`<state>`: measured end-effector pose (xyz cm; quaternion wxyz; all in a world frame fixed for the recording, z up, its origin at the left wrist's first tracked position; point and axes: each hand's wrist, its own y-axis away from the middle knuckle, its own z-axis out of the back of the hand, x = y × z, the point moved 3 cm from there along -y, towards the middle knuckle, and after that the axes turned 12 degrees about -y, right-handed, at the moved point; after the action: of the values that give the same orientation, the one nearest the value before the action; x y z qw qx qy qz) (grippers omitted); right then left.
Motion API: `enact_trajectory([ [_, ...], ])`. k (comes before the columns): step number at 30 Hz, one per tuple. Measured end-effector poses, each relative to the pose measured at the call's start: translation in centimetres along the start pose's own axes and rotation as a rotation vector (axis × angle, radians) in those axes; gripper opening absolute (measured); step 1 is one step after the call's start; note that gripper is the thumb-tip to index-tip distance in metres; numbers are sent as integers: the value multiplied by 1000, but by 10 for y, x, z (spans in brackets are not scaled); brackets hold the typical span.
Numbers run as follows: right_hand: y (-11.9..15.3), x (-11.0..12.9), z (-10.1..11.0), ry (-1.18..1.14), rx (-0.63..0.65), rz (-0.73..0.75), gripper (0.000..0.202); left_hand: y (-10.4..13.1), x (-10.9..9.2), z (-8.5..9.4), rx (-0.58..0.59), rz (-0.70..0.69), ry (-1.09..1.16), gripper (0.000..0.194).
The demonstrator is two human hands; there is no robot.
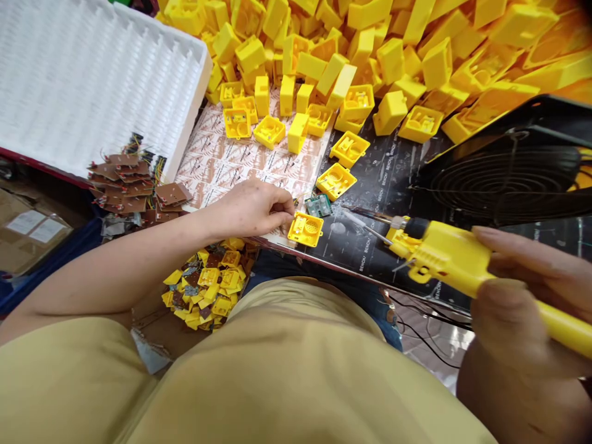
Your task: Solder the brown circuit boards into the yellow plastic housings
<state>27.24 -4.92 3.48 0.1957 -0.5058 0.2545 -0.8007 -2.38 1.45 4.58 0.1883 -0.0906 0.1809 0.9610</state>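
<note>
One worktable fills the middle of my view, its top part black sheet (383,163) printed with white lettering and part brown-and-white patterned paper (217,154). At its left is a white foam tray (102,80) with ridged rows, and at its right a black fan (504,172). Lower left, beside the table, sits a cardboard carton (28,231); dark cables (428,342) hang by the tiled floor (432,357) at the lower right. Counting, I have one open yellow box (306,229) near the front edge, one green circuit board (319,205) just beyond it, and two more open boxes (336,181) lying between those and the big yellow heap (333,61), which holds too many to count. Brown boards (123,185) lie stacked by the tray, also past counting, and two white labels (37,226) show on the carton. Below the table edge is one pile of small yellow parts (208,283). My left hand (263,206) is at the box's left side, thumb and forefinger pressed together; I can't tell whether anything thin is between them. My right hand (531,296) is wrapped around one yellow soldering gun (456,256), its metal tip pointing toward the circuit board.
</note>
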Motion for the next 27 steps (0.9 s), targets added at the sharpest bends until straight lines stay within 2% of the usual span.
enact_trajectory([
  [3, 0, 3, -3, -47, 45, 77, 49, -3, -1, 0, 23, 31, 23, 14],
  [6, -3, 8, -8, 25, 176, 163, 52, -8, -5, 2, 40, 15, 28, 15],
  [9, -7, 20, -15, -91, 327, 267, 47, -13, -10, 5, 82, -7, -30, 15],
  [14, -7, 30, -27, -108, 476, 223, 24, -18, -16, 10, 140, 6, -153, 15],
  [16, -5, 30, -30, -99, 486, 218, 18, -18, -17, 11, 150, 11, -161, 14],
  [19, -8, 31, -35, -73, 487, 250, 20, -17, -17, 11, 155, 6, -166, 15],
  [24, -17, 42, -37, -106, 498, 420, 23, -18, -18, 12, 176, 21, -183, 17],
  [25, -17, 43, -35, -98, 503, 415, 22, -19, -19, 12, 178, 24, -183, 17],
  [27, -17, 41, -27, -72, 485, 315, 16, -19, -19, 12, 174, 24, -181, 16],
])
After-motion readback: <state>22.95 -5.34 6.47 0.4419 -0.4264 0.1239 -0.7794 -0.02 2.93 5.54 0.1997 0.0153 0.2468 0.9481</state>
